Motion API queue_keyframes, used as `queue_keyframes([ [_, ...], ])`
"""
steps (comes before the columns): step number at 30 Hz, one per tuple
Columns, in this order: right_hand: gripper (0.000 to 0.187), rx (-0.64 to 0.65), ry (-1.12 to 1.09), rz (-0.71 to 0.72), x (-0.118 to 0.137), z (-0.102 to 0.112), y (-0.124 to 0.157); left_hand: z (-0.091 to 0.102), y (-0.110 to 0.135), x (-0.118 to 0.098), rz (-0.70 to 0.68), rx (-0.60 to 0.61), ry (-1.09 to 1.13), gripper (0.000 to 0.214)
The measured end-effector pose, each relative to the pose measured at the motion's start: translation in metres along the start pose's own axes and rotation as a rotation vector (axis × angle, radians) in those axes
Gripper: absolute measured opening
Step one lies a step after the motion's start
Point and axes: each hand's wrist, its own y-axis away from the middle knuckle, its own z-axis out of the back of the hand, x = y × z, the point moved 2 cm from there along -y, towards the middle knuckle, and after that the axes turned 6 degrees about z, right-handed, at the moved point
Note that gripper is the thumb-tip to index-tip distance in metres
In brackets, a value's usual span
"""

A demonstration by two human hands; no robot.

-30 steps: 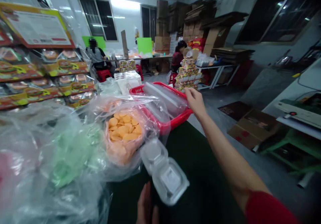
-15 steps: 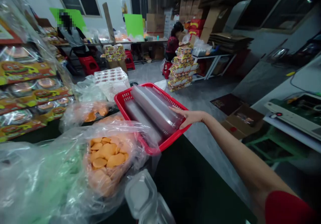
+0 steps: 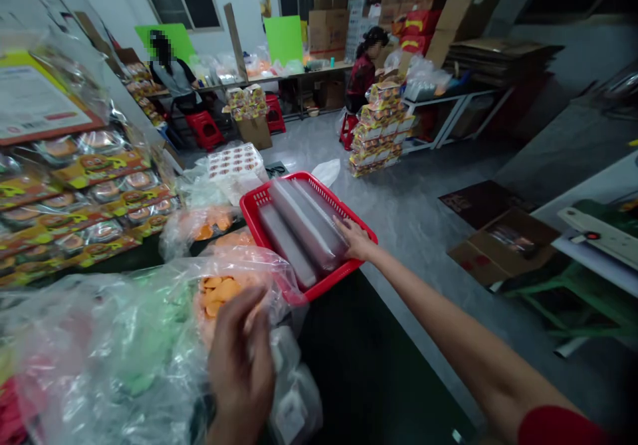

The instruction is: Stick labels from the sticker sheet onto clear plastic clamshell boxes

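right hand (image 3: 355, 239) is reaching into the red basket (image 3: 259, 199) at the table edge, fingers curled onto a sleeve of clear containers (image 3: 304, 226), grip looks partial. left hand (image 3: 239, 365) is lying flat on the plastic bag (image 3: 149, 339). sleeve could be slipping, basket tipping off.

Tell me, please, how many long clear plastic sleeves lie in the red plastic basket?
3. All lie lengthwise, side by side, in the red plastic basket: left sleeve, middle sleeve, and right sleeve under the right hand. More may be hidden beneath.
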Motion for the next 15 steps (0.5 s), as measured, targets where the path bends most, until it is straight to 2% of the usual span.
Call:
queue_keyframes([
  [1, 0.142, -0.011, 0.006, 0.020, 0.000, 0.004, 0.000, -0.032, -0.036, -0.012, -0.018, 0.141, 0.072, 0.032],
  [3, 0.139, -0.028, 0.029, 0.060, 0.002, 0.011, -0.001, -0.097, -0.103, -0.017, 0.064, 0.302, 0.133, 0.042],
  [5, 0.138, -0.045, 0.054, 0.097, 0.007, 0.012, -0.005, -0.151, -0.150, 0.002, 0.371, 0.317, 0.082, 0.052],
  [7, 0.136, -0.075, 0.072, 0.141, 0.012, 0.008, -0.009, -0.184, -0.172, 0.030, 0.473, 0.305, 0.053, 0.054],
  [9, 0.135, -0.099, 0.074, 0.197, 0.015, 0.003, -0.011, -0.195, -0.175, 0.061, 0.496, 0.286, 0.036, 0.058],
  [11, 0.136, -0.106, 0.056, 0.251, 0.014, -0.001, -0.013, -0.195, -0.170, 0.087, 0.487, 0.270, 0.024, 0.060],
  [15, 0.134, -0.131, 0.009, 0.318, 0.013, -0.005, -0.015, -0.191, -0.166, 0.119, 0.480, 0.236, 0.016, 0.055],
])
